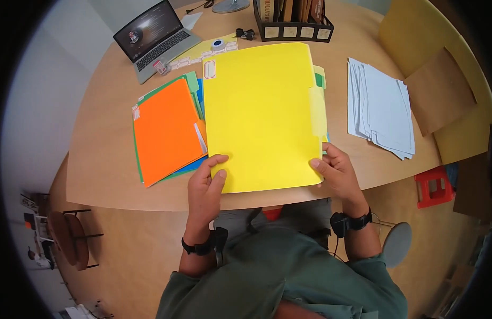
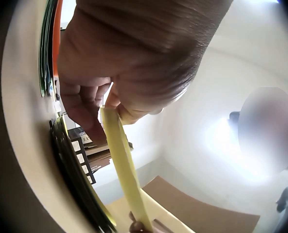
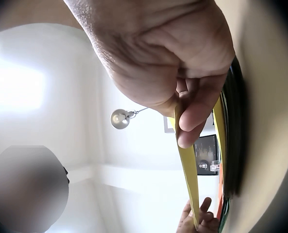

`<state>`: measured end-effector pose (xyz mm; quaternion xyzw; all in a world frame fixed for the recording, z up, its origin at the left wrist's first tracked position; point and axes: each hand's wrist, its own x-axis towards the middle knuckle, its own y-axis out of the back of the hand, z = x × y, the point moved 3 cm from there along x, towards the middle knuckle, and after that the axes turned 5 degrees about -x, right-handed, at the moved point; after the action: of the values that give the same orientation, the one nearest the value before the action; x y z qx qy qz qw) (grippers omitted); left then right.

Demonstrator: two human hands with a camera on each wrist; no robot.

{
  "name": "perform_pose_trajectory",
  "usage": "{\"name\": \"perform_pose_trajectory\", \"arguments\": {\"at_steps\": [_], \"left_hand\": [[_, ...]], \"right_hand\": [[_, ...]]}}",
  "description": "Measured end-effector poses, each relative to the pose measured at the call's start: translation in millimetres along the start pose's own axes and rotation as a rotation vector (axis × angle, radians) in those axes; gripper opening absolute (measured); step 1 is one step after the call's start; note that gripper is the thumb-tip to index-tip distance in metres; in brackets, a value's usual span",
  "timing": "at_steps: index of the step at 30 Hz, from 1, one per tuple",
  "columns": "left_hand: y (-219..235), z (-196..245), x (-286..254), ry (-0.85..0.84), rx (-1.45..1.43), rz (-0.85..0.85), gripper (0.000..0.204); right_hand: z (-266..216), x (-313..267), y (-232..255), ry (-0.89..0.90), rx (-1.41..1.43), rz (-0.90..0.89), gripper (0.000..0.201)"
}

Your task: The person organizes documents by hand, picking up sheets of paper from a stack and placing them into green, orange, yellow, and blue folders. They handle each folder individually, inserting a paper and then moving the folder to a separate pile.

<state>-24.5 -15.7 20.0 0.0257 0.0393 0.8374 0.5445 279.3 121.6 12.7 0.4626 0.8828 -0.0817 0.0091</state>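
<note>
Both hands hold a yellow file folder above the table, one at each lower corner. A label with a red border sits at its top left, and its tab is on the right side. My left hand pinches the left edge between thumb and fingers. On the other side, my right hand pinches the right edge, thumb on the front. Both wrist views show the folder nearly edge-on, raised over a pile of folders. The head view mostly hides that pile behind the yellow folder.
An orange folder tops another stack at left. Loose white papers lie at right. Farther back are a laptop, a label sheet, a tape roll and a black file holder. A red stool stands at lower right.
</note>
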Motion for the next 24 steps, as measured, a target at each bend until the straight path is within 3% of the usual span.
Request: {"name": "perform_pose_trajectory", "arguments": {"at_steps": [2, 4, 11, 13, 21, 23, 24], "left_hand": [[8, -2, 1, 0.015, 0.087, 0.024, 0.029], [26, -9, 7, -0.167, 0.138, 0.189, 0.023], [110, -21, 17, -0.163, 0.282, 0.467, 0.025], [120, -19, 19, -0.276, 0.395, 0.545, 0.027], [153, -29, 23, -0.164, 0.654, 0.628, 0.029], [156, -30, 25, -0.415, 0.929, 0.65, 0.029], [156, -31, 24, -0.416, 0.929, 0.646, 0.029]], "right_hand": [[0, 1, -9, 0.023, -0.107, 0.002, 0.033], [0, 1, -10, 0.019, -0.102, -0.003, 0.033], [-6, -11, 0, -0.032, -0.185, 0.088, 0.034], [-10, -16, 6, -0.047, -0.19, 0.13, 0.034], [-8, -24, 31, 0.061, -0.208, 0.249, 0.029], [-5, -24, 36, 0.084, -0.253, 0.288, 0.028], [-3, -24, 37, 0.083, -0.252, 0.291, 0.028]]}}
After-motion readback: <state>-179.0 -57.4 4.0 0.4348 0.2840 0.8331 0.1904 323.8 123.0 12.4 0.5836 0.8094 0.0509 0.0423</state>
